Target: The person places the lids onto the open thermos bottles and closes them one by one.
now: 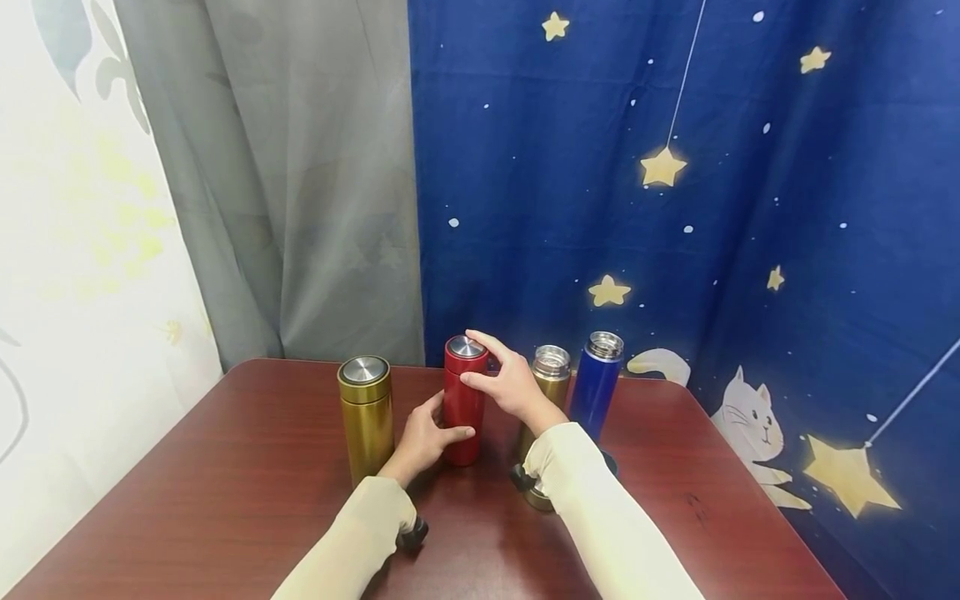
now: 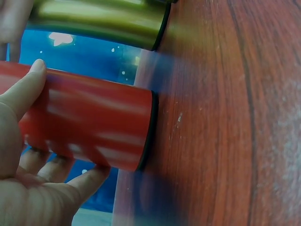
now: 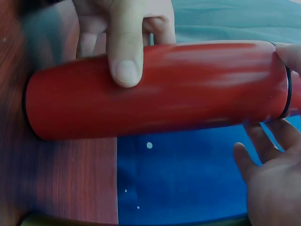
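Red bottle stands upright on the bench, between a gold bottle with its top on and two uncapped bottles, a second gold one and a blue one. Left hand has its grip curled around the body; right hand has its grip pinching the lid.

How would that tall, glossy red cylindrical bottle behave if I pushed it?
The red bottle would likely feel stiff: its wall shows no dent where the left hand grips it. Pushed near its silver-topped red lid, it might tip, being much taller than wide. Laid down, it would probably roll, given its round wall.
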Tool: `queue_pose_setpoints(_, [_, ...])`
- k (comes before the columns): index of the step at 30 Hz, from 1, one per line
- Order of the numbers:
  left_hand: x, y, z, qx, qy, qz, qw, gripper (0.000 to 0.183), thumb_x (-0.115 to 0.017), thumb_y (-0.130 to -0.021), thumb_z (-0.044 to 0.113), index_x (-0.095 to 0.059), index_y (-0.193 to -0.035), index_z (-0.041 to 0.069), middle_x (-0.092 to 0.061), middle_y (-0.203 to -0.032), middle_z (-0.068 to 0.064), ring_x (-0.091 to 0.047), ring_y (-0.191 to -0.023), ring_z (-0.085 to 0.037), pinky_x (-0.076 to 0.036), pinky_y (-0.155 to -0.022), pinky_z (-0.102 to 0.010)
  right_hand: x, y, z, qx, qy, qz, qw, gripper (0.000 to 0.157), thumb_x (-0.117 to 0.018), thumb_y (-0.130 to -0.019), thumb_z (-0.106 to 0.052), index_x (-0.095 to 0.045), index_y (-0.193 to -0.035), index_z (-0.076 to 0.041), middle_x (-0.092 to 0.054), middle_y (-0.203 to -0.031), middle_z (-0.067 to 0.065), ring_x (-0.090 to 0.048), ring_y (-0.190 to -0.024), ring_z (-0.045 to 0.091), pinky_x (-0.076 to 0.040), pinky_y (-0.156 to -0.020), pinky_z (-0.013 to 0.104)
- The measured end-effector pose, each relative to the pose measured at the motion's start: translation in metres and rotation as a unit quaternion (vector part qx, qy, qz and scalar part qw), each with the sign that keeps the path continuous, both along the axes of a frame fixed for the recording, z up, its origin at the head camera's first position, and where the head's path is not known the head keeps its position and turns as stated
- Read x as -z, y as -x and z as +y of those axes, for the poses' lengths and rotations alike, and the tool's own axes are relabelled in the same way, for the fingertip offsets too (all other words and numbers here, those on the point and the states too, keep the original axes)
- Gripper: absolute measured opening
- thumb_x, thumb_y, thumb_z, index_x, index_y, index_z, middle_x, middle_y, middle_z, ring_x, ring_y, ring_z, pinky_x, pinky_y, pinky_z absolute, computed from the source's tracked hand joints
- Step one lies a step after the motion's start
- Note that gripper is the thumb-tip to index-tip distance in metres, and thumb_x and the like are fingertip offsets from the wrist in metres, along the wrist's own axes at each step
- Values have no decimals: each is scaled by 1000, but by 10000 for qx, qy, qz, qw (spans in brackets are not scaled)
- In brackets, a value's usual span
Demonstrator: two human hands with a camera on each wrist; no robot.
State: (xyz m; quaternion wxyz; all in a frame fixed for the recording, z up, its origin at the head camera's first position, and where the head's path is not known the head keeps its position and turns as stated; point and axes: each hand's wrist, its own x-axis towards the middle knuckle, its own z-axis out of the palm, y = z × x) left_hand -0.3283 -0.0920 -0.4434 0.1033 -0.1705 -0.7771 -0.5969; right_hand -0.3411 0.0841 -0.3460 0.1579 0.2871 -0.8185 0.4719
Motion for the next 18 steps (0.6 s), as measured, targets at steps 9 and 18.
queue_pose_setpoints(9, [2, 2, 0, 6, 8, 67, 10000, 75, -85, -75, 14, -49, -140, 0, -64, -123, -16, -63, -109, -30, -51, -92, -43, 1, -5, -3, 913, -572, 437, 9932, 66, -81, -78, -38, -56, -139, -28, -64, -126, 6, -57, -112, 30, -49, -90, 48])
queue_pose_setpoints(18, [1, 0, 1, -50, 87, 9, 9999, 77, -85, -75, 15, -48, -140, 1, -63, -124, -16, -63, -110, -30, -50, -92, -43, 0, -9, -4, 1250, -885, 689, 9858, 69, -82, -76, -42, -57, -138, -27, -66, -111, 7, -56, -96, 22, -51, -79, 41])
